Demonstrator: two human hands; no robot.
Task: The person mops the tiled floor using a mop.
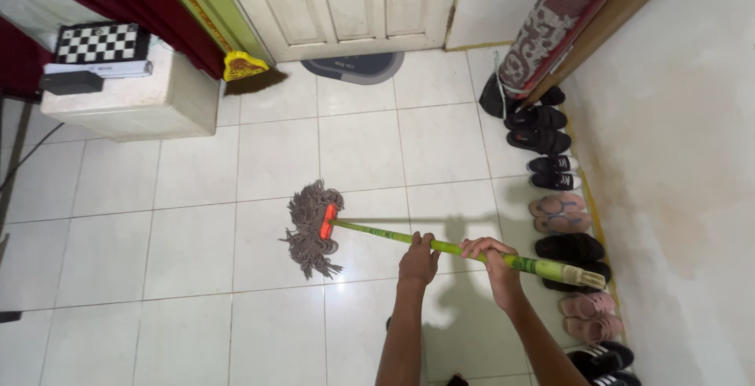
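Both hands hold a string mop by its green handle [440,246], which lies nearly level across the view, its long axis running from the tan cap at the far right, past the fingers, down to the orange clamp [328,222] and the grey-brown string mop head [311,229] to the left. The left hand [418,260] is the nearer of the two to the mop head; its fingers are curled over the handle from above, closed round it. The right hand [489,254] sits just beside it, further toward the capped end, its fingers wrapped over the handle in the same clenched way. The two hands are near each other but not touching, and a long stretch of bare handle runs left of the left fingers before it meets the clamp. The mop head rests spread on the white tiled floor [197,252], well to the left of both hands and slightly beyond them. Right of the right fingers, past the handle's cap, a row of shoes and sandals [562,213] lines the wall. Far beyond the fingers stand a white door [346,1] with a dark doormat [354,66], and to the far left a yellow broom [248,71] leans by a low white cabinet [141,103].
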